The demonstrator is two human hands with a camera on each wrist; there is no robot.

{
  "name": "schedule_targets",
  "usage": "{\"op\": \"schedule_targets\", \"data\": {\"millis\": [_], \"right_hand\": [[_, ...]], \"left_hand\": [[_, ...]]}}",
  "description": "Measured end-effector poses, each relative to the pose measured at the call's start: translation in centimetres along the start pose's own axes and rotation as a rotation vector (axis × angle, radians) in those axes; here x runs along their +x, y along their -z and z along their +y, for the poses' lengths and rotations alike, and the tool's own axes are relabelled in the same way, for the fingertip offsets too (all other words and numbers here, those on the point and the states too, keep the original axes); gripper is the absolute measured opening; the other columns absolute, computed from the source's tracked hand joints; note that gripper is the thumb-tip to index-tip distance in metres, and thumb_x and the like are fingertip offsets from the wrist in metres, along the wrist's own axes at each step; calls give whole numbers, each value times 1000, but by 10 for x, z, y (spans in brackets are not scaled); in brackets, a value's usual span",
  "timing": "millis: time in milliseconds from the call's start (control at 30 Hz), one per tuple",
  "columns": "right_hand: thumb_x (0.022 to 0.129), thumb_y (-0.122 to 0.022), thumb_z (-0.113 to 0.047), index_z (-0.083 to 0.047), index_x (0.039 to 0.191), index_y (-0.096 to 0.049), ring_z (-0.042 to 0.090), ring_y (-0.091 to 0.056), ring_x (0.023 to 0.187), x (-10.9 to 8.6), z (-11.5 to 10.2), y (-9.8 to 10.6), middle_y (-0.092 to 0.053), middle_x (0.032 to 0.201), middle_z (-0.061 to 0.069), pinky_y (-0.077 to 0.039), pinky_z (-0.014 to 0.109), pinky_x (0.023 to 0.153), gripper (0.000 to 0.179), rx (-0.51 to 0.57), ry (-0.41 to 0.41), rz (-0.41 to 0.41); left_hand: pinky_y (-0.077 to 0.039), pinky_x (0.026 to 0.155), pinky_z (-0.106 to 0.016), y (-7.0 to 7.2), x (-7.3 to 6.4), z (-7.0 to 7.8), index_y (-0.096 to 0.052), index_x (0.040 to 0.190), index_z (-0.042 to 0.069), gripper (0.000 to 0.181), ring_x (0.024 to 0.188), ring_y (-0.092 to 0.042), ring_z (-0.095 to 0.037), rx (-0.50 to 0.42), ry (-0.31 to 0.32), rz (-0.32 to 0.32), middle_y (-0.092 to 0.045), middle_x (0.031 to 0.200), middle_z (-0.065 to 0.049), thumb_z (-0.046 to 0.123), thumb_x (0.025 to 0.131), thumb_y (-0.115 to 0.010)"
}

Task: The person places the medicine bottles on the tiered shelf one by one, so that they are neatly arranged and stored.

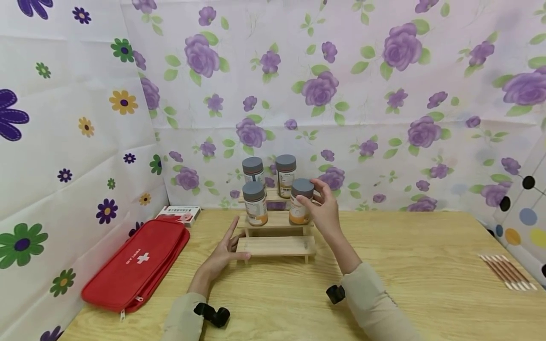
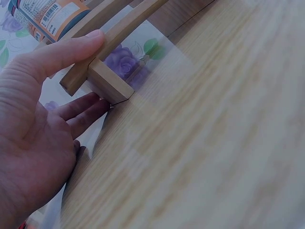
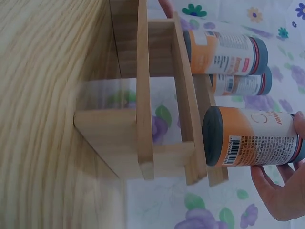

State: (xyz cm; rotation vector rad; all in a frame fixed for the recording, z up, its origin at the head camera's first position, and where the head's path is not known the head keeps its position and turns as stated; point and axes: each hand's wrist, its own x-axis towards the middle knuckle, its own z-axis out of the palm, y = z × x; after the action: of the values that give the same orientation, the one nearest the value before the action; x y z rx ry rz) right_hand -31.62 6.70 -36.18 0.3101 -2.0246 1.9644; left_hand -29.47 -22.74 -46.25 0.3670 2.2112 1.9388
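Observation:
A three-tier wooden rack stands on the table. My left hand holds its left end, the thumb on the lowest tier's edge and lower fingers at the leg; the index finger points up. My right hand grips a grey-lidded supplement bottle with a white and orange label near its lid, upright at the right of the middle tier. To its left on that tier stands a similar bottle. Two more bottles, left and right, stand on the top tier behind.
A red first aid pouch lies on the table at the left, with a white and red box behind it. Several cotton swabs lie at the right edge. Flower-printed sheets hang behind and at the left.

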Motion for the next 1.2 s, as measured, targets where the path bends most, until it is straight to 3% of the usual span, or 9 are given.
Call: {"op": "schedule_targets", "data": {"millis": [400,700,967,1200], "right_hand": [[87,-74,-18,-13,142,-46,34,-54,122,0,-3,-17,-50,145,12,-45,45,107,62,40,-42,20],[87,-74,-16,-13,141,-46,31,-52,119,-1,-4,-30,-50,145,11,-44,44,106,61,22,-48,21],[87,-74,-15,-13,142,-47,33,-53,120,-1,1,-35,-50,144,12,-45,45,104,61,-3,-34,9],[89,-72,-18,-16,143,-47,31,-54,117,-1,1,-38,-51,143,11,-46,43,100,60,-14,-23,-13]], "left_hand": [[-12,121,-60,-3,0,1,-1,156,43,109,152,-8,-39,0,-3,-6,-16,163,-20,6,84,-75],[-11,121,-59,-4,-1,0,1,157,39,111,152,-7,-38,-13,-2,-8,-17,162,-21,4,84,-74],[-9,122,-57,-2,-1,0,-1,156,44,110,153,-8,-36,-17,3,-4,-17,163,-19,4,83,-75],[-14,120,-60,1,-2,-1,2,157,39,111,152,-7,-39,-6,0,-1,-17,162,-21,5,84,-74]]}}
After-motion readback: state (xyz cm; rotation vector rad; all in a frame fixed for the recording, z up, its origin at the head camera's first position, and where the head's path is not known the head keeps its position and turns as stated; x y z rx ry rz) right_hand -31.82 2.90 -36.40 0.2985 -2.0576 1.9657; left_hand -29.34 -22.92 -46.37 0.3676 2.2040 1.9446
